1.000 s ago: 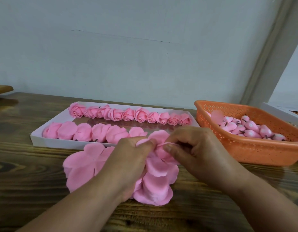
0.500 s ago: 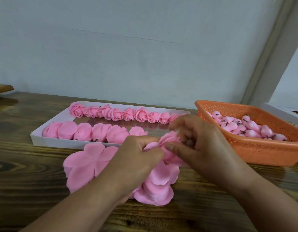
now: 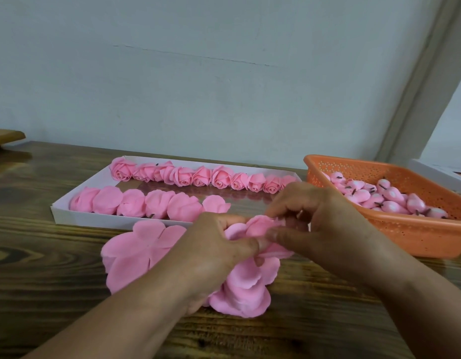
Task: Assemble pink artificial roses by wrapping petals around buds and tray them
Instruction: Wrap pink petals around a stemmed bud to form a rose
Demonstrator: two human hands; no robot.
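Hands [image 3: 219, 244] [image 3: 325, 229] are lifting higher now, both pinching one petal [image 3: 260, 225]; bud's getting hidden behind fingers

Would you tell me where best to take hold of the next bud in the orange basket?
Probably by its rounded pink body, from above. The buds lie heaped on their sides in the orange basket, whose walls block a sideways approach, and their dark stems look too thin for a steady grip.
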